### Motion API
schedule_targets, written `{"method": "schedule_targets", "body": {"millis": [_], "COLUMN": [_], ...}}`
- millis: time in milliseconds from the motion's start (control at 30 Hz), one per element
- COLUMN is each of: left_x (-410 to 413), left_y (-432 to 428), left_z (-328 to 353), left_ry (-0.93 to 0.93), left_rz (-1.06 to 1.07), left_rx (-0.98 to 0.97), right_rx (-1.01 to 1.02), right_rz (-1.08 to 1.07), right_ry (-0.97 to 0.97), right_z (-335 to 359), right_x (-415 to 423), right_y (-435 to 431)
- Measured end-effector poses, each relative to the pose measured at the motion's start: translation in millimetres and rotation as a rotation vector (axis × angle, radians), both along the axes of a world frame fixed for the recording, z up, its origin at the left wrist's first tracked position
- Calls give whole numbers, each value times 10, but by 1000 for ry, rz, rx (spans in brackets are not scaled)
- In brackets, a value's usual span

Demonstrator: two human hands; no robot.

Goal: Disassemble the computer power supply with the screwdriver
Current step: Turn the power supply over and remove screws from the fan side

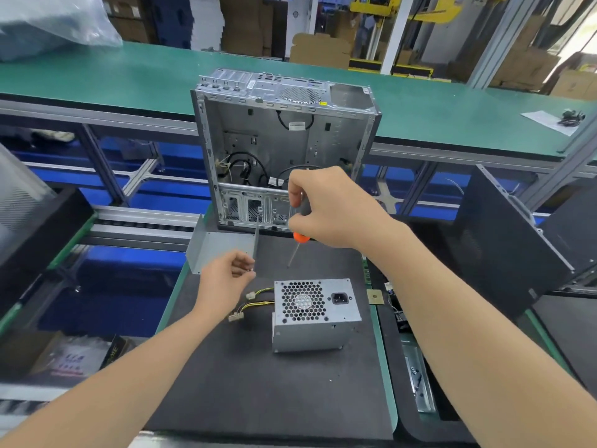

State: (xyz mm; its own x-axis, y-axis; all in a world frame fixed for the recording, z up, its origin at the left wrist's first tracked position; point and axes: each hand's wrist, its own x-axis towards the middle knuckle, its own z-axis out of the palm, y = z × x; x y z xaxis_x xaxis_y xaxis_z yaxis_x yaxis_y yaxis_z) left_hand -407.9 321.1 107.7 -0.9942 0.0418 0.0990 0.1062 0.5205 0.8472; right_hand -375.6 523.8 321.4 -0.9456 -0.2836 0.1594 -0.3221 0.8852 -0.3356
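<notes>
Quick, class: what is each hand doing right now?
Left hand: pinches a small part, perhaps a screw.
Right hand: grips the screwdriver.

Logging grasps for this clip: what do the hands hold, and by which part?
The right hand grips the screwdriver by its handle, shaft pointing down. The left hand pinches a small item at its fingertips; too small to identify.

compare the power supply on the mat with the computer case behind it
The computer case is much larger than the power supply. The computer case stands open, black cables showing inside; the power supply is a closed box with a honeycomb fan grille. The power supply trails yellow and black wires from its side; the computer case's cables lie inside. Both are bare grey metal.
</notes>
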Motion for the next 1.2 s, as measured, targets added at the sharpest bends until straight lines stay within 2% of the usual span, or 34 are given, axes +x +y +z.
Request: {"method": "schedule_targets", "body": {"millis": [233,667,867,1033,1100,1200], "left_x": [142,-111,-108,78,224,506], "left_y": [-456,-332,-306,-38,78,212], "left_z": [-456,-640,-548,-156,2,118], "left_ry": [-135,-163,-129,-46,-124,-337], "left_rz": [106,21,23,9,-75,-131], "left_rx": [-89,-86,-117,-57,-18,162], "right_rx": [-4,-35,-67,-134,-145,-154], "right_rz": [40,-32,-31,-2,-1,30], "right_ry": [-4,3,35,93,136,147], "right_z": [-162,-231,-208,-147,-133,-149], "right_x": [-28,147,199,206,226,278], "right_y": [-213,-133,-68,-28,-13,11]}}
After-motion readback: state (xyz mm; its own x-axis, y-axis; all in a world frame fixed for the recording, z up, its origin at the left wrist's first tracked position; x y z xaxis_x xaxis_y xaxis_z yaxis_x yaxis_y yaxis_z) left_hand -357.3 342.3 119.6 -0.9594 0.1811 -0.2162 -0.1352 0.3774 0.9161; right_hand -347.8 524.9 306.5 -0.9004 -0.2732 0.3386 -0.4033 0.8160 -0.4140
